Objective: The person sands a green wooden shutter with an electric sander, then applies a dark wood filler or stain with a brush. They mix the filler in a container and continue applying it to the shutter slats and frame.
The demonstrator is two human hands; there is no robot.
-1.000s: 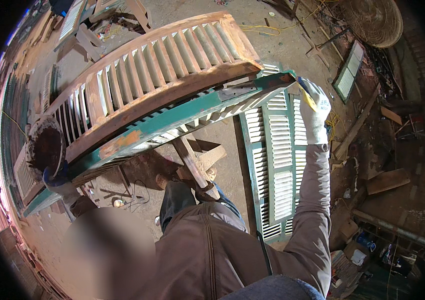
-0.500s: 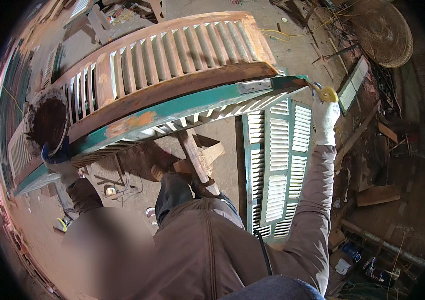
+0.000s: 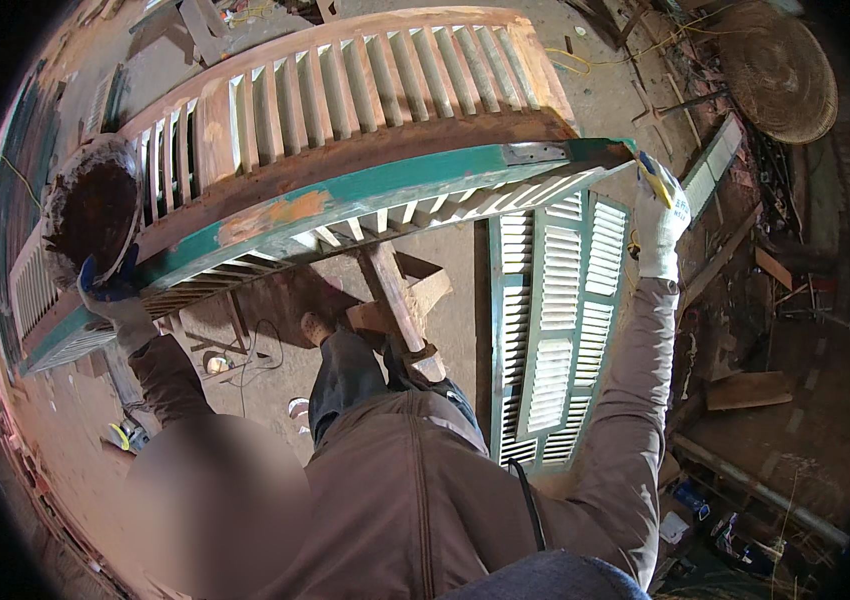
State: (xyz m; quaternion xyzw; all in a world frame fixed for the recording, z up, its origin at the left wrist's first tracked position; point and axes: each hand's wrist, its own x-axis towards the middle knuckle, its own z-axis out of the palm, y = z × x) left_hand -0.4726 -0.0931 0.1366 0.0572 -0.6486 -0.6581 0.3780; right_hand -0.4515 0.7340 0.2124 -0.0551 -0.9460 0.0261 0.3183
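Observation:
A louvred shutter lies across the supports before me, its near edge green with bare patches and its upper face brown wood. At the left, my left hand, in a white and blue glove, grips the near rim of a round bucket with dark reddish-brown stuff inside. My gloved right hand is at the shutter's right end, closed round a paintbrush with a yellow handle. The brush's tip meets the shutter's end corner; its bristles are hard to make out.
More green louvred shutters stand below on the right. A wooden trestle holds up the work near my legs. A round woven basket and scrap wood lie at the far right. A cable trails over the floor.
My right hand has turned and moved slightly down and right at the shutter's end, tilting the brush handle. My left hand still grips the bucket. The view has shifted a little.

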